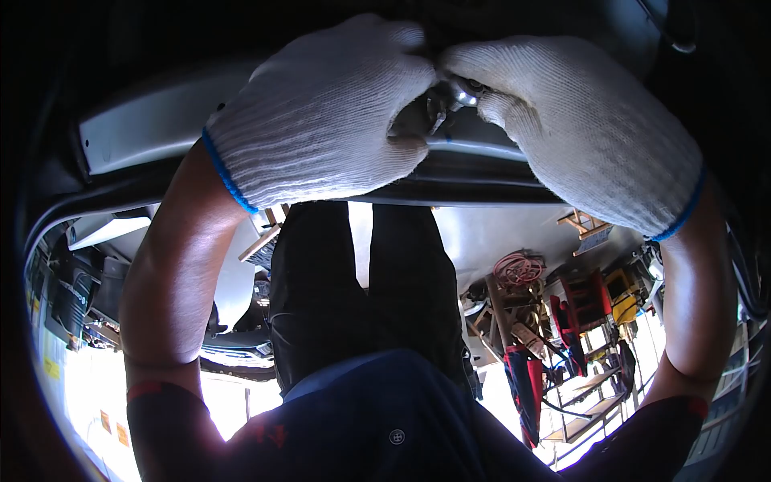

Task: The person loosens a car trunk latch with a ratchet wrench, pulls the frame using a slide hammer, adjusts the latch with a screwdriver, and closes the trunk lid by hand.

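My left hand (329,112), in a white knit glove with a blue cuff, is curled at the top centre. Its fingertips meet a small dark metal fitting (436,112), and what they hold is hidden. Close beside it, my right hand (578,120), gloved the same way, has thumb and fingers closed round a shiny rounded metal part (463,93). Both hands are against the underside of a dark panel, next to a grey metal strip (152,124).
A black rubber-like edge (482,193) runs below the hands. Beyond my dark trousers (361,321) are a coiled red hose (519,269), a red chair-like object (586,299), a yellow object (622,296) and a metal rack (578,430). Black items (76,297) stand at the left.
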Motion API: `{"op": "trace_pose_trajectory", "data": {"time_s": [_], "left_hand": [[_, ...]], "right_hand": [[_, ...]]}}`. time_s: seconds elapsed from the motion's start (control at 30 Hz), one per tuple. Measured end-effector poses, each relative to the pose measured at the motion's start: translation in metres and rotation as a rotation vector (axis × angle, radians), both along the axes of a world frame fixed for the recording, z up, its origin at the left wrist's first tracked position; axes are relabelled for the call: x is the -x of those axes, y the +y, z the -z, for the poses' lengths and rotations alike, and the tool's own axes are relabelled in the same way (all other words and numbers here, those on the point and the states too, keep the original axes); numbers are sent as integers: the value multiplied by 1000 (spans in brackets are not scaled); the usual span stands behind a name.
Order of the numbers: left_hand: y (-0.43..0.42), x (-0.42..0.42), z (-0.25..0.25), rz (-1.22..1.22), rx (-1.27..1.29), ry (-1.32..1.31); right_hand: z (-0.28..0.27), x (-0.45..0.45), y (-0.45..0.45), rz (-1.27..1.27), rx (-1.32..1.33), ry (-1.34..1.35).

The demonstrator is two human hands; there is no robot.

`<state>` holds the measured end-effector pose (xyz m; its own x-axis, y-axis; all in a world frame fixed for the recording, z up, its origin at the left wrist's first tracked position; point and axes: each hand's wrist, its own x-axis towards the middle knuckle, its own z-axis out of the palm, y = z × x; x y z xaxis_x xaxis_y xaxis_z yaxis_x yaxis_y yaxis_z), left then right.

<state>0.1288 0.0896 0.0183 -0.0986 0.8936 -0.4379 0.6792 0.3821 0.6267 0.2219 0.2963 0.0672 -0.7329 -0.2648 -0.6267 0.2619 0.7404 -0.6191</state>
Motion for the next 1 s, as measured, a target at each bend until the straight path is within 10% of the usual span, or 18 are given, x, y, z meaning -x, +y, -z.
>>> {"op": "trace_pose_trajectory", "data": {"time_s": [0.17,0.33,0.47,0.63,0.87,1.0], "left_hand": [[-3,-4,1,-6,-135,82],[-2,-3,1,1,-117,71],[-5,-4,5,-3,-143,75],[-1,-3,4,-12,-53,-1],[-1,-7,2,-53,-220,92],[2,-12,3,-114,-226,74]], "right_hand": [[-4,5,-8,-63,-174,-64],[-21,39,36,-370,215,-184],[-28,7,24,127,236,-360],[-13,14,-9,-17,-142,-192],[9,8,17,106,55,73],[-3,28,38,-400,24,26]]}}
